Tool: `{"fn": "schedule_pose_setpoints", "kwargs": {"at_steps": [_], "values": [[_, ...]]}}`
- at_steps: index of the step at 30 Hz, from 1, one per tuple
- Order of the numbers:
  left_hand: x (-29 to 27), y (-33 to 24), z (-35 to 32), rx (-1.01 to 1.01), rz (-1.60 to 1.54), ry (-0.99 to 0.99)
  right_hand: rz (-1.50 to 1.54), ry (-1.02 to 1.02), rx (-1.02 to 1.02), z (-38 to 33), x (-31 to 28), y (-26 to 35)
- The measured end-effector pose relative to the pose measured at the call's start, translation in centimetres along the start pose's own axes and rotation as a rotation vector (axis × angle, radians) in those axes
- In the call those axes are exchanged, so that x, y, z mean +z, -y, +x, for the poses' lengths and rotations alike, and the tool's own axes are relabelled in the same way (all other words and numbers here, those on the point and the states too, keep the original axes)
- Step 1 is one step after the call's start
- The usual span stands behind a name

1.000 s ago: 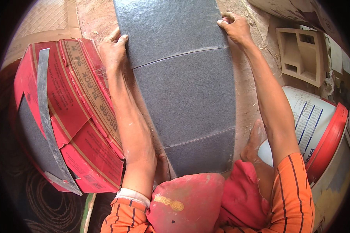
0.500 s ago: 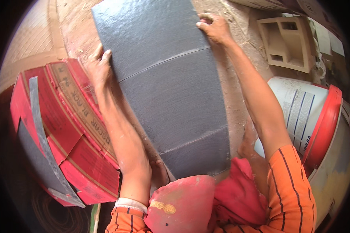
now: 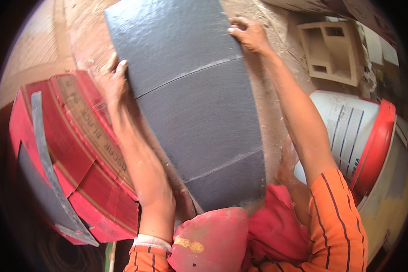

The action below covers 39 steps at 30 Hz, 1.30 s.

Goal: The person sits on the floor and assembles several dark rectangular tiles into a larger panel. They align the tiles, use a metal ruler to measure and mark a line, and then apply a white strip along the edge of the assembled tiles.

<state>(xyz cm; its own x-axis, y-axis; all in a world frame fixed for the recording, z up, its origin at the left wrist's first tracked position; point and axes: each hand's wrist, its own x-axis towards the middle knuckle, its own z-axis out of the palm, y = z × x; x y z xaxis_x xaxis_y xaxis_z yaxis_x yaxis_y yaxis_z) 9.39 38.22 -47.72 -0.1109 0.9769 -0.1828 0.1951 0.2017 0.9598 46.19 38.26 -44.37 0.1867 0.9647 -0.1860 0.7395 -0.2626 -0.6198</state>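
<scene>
A long, dark grey tile surface [image 3: 199,113] stretches out in front of me, between my knees and the top of the view. Two thin lines cross it; whether they are joints between separate pieces or scored marks, I cannot tell. My left hand [image 3: 114,79] grips its left edge near the upper line, thumb and fingers at the rim. On the opposite side, my right hand [image 3: 251,35] has its thumb and forefinger curled at the right edge, farther up. The undersides of both grips are hidden.
Left of me stands a red cardboard box [image 3: 81,172] with a narrow grey strip [image 3: 43,140] lying on it. A white bucket with a red rim [image 3: 337,131] lies at right. Beyond it rests a beige moulded frame [image 3: 333,53]. Dusty ground [image 3: 88,43] surrounds the tile.
Both hands keep their places at the tile's edges. The whole view has shifted slightly; I see no clear movement of the tile against the ground.
</scene>
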Motion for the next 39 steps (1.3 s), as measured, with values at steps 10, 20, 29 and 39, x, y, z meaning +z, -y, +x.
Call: {"fn": "schedule_pose_setpoints", "kwargs": {"at_steps": [10, 20, 29, 39], "values": [[0.0, 0.0, -0.3, -0.055, -0.123, -0.044, 0.165, 0.01, 0.045, 0.6, 0.7, -1.9], [0.4, 0.0, -0.4, -0.019, -0.006, -0.113, 0.195, 0.049, 0.042, 0.6, 0.4, -1.4], [0.4, 1.0, 0.0, 0.036, -0.004, -0.151, 0.231, 0.06, 0.078, 1.5, 0.6, -2.6], [0.2, 0.9, -0.2, -0.018, 0.032, -0.142, 0.28, 0.068, 0.098, 1.3, 0.6, -2.5]]}}
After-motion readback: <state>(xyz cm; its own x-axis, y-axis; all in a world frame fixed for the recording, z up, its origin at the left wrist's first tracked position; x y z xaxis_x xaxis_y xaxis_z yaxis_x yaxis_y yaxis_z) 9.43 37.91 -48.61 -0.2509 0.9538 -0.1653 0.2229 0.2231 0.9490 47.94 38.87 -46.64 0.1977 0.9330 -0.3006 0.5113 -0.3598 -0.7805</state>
